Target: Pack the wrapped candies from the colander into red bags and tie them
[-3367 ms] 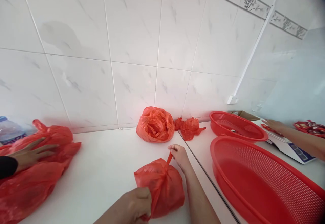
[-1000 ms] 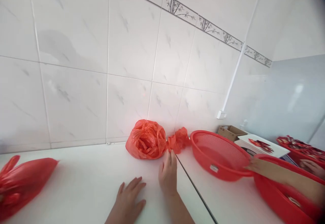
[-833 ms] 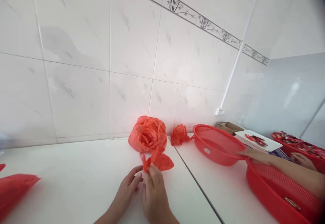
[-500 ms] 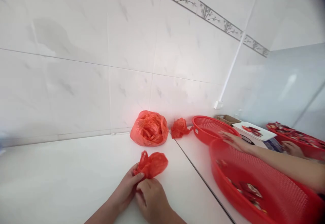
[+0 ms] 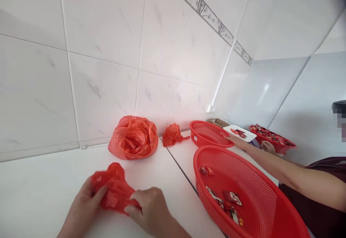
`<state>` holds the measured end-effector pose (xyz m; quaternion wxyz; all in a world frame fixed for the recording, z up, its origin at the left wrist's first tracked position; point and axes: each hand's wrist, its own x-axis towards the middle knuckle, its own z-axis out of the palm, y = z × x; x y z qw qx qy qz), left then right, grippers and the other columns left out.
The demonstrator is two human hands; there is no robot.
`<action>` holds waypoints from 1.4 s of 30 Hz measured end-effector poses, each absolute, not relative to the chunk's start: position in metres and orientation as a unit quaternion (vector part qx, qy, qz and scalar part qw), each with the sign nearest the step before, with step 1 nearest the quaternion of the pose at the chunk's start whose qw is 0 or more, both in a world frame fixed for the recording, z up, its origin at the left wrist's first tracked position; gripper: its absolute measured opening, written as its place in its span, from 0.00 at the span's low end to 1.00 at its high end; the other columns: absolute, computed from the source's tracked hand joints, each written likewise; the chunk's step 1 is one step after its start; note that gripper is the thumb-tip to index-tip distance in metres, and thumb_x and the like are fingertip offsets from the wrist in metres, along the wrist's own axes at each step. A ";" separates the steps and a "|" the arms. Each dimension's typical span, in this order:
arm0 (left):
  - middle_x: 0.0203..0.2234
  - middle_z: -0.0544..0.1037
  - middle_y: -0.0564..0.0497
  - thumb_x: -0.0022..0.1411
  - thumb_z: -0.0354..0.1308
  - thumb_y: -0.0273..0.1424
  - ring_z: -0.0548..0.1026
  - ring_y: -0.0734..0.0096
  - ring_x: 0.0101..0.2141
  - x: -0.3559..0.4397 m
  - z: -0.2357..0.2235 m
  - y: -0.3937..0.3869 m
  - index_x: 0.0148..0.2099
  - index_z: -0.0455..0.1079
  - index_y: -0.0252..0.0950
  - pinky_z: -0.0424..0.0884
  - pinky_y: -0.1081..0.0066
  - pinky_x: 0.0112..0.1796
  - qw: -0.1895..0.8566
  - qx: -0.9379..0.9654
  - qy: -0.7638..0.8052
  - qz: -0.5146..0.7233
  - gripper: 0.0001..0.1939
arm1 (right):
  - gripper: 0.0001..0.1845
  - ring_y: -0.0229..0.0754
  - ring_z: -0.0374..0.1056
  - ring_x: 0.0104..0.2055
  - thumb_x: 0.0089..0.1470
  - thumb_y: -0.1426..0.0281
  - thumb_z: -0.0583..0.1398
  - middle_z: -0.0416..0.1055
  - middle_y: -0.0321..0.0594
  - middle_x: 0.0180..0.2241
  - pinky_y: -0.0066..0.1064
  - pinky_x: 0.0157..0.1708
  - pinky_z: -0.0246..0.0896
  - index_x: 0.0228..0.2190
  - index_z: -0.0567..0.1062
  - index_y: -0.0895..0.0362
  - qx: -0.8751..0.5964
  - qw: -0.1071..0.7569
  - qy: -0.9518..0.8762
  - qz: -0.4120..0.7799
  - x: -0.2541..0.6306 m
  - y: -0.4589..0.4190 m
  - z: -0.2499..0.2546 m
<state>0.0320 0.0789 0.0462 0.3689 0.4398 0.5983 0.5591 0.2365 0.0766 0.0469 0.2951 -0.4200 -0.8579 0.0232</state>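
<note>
Between my two hands a thin red plastic bag (image 5: 115,191) is stretched above the white table. My left hand (image 5: 85,203) grips its left side, thumb across the front. Pinched in my right hand (image 5: 150,205) is the bag's right end. Just behind lies a larger red plastic bag (image 5: 133,137), open at the top and stuffed with crumpled red bags. A small crumpled red bag (image 5: 173,134) rests beside it near the wall. To my right, a big red mesh basket (image 5: 243,173) has several small wrapped packets (image 5: 232,197) in its bottom.
Behind the big basket stands another red basket (image 5: 208,131). A co-worker's arm (image 5: 286,169) reaches over the baskets from the right. Further back are a cardboard box (image 5: 218,122), a white scale (image 5: 250,134) bearing packets, and a red basket full of packets (image 5: 273,139). A seam (image 5: 175,161) crosses the table.
My right hand has moved away from my left, and the gathered bag is now spread between them. My view has turned right, showing more of the co-worker, whose hand is over the far basket.
</note>
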 end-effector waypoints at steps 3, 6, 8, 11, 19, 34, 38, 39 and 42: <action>0.29 0.80 0.57 0.52 0.58 0.37 0.77 0.60 0.33 0.031 0.054 0.077 0.45 0.69 0.46 0.71 0.69 0.31 0.334 0.446 0.660 0.504 0.16 | 0.13 0.33 0.65 0.22 0.57 0.62 0.58 0.72 0.29 0.22 0.23 0.27 0.54 0.24 0.72 0.53 -0.397 0.292 -0.866 0.080 0.250 0.083 0.052; 0.34 0.79 0.57 0.52 0.55 0.35 0.75 0.62 0.34 0.034 0.058 0.073 0.41 0.72 0.45 0.69 0.70 0.33 0.293 0.474 0.665 0.498 0.12 | 0.12 0.32 0.62 0.20 0.55 0.61 0.60 0.70 0.27 0.20 0.23 0.25 0.51 0.23 0.72 0.53 -0.413 0.283 -0.860 0.098 0.255 0.086 0.053; 0.36 0.76 0.56 0.49 0.55 0.32 0.73 0.63 0.36 0.035 0.058 0.072 0.37 0.72 0.43 0.68 0.70 0.36 0.266 0.484 0.643 0.531 0.11 | 0.06 0.33 0.62 0.21 0.52 0.63 0.62 0.70 0.27 0.20 0.24 0.25 0.50 0.28 0.72 0.52 -0.436 0.269 -0.856 0.069 0.258 0.088 0.054; 0.35 0.74 0.54 0.46 0.55 0.29 0.71 0.64 0.38 0.038 0.054 0.073 0.32 0.69 0.41 0.67 0.70 0.39 0.271 0.477 0.617 0.564 0.08 | 0.04 0.36 0.63 0.23 0.50 0.74 0.59 0.70 0.31 0.22 0.27 0.25 0.48 0.29 0.72 0.52 -0.499 0.257 -0.828 -0.006 0.267 0.095 0.056; 0.20 0.72 0.60 0.49 0.59 0.32 0.68 0.74 0.19 0.058 0.052 0.062 0.33 0.59 0.41 0.64 0.74 0.21 0.456 0.442 0.520 0.572 0.11 | 0.09 0.41 0.64 0.31 0.49 0.73 0.53 0.69 0.40 0.34 0.29 0.29 0.52 0.32 0.72 0.54 -0.640 0.453 -0.613 0.096 0.303 0.118 0.056; 0.33 0.78 0.49 0.57 0.57 0.45 0.76 0.60 0.37 0.042 0.055 0.063 0.39 0.68 0.39 0.70 0.65 0.39 0.436 0.403 0.560 0.578 0.16 | 0.32 0.54 0.61 0.53 0.43 0.68 0.60 0.63 0.52 0.53 0.45 0.50 0.59 0.52 0.65 0.58 -0.574 0.533 -0.619 0.059 0.292 0.111 0.065; 0.29 0.76 0.53 0.57 0.57 0.43 0.74 0.65 0.32 0.046 0.058 0.059 0.37 0.66 0.40 0.69 0.70 0.33 0.437 0.414 0.564 0.565 0.12 | 0.13 0.49 0.63 0.49 0.55 0.71 0.55 0.67 0.49 0.45 0.44 0.48 0.59 0.42 0.71 0.57 -0.467 0.521 -0.712 -0.057 0.264 0.077 0.078; 0.28 0.75 0.54 0.58 0.57 0.42 0.73 0.66 0.31 0.047 0.060 0.057 0.36 0.66 0.41 0.68 0.71 0.32 0.440 0.417 0.565 0.560 0.11 | 0.09 0.45 0.65 0.43 0.57 0.72 0.53 0.69 0.45 0.39 0.39 0.43 0.61 0.37 0.72 0.56 -0.441 0.507 -0.740 -0.014 0.257 0.071 0.078; 0.24 0.71 0.57 0.57 0.56 0.41 0.69 0.69 0.26 0.051 0.064 0.051 0.32 0.65 0.41 0.65 0.73 0.27 0.457 0.431 0.556 0.544 0.10 | 0.14 0.38 0.63 0.32 0.60 0.73 0.49 0.67 0.37 0.27 0.30 0.34 0.60 0.26 0.69 0.55 -0.392 0.448 -0.796 0.106 0.243 0.066 0.069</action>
